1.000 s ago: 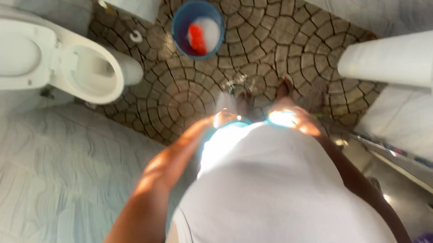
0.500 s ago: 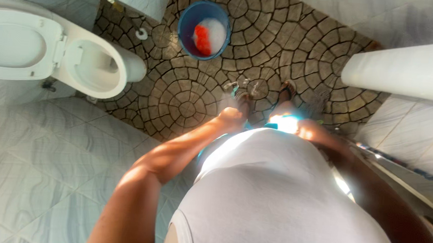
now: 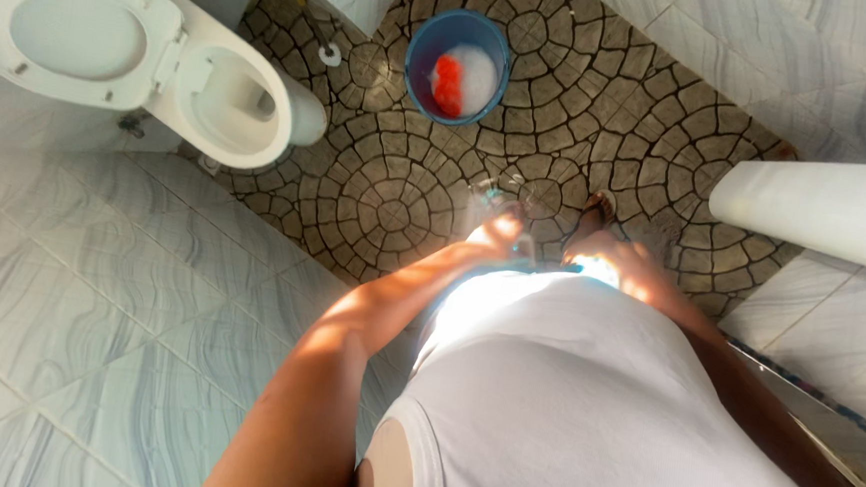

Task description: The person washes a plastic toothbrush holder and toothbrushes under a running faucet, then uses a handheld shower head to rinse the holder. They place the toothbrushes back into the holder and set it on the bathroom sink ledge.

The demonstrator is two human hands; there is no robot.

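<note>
I look straight down my own body in a white shirt [image 3: 593, 404]. My left hand [image 3: 499, 234] is at my waist, its fingers curled in front of the shirt's hem. My right hand [image 3: 620, 266] is at the waist too, washed out by sunlight and partly hidden by the shirt. A thin teal edge [image 3: 552, 268] shows between the two hands. What either hand grips is hidden. Below them my feet in sandals [image 3: 595, 211] stand on the brown stone-pattern floor [image 3: 396, 186].
A blue bucket [image 3: 457, 66] with white foam and a red-orange thing in it stands ahead on the floor. A white toilet [image 3: 223, 110] with its lid up is at the upper left. A white basin pedestal [image 3: 816, 212] is at the right. Grey marbled wall tiles [image 3: 99, 303] are on the left.
The view has shifted so that the bucket and toilet sit further right in the picture. Both hands have stayed at my waist, a little lower in the view.
</note>
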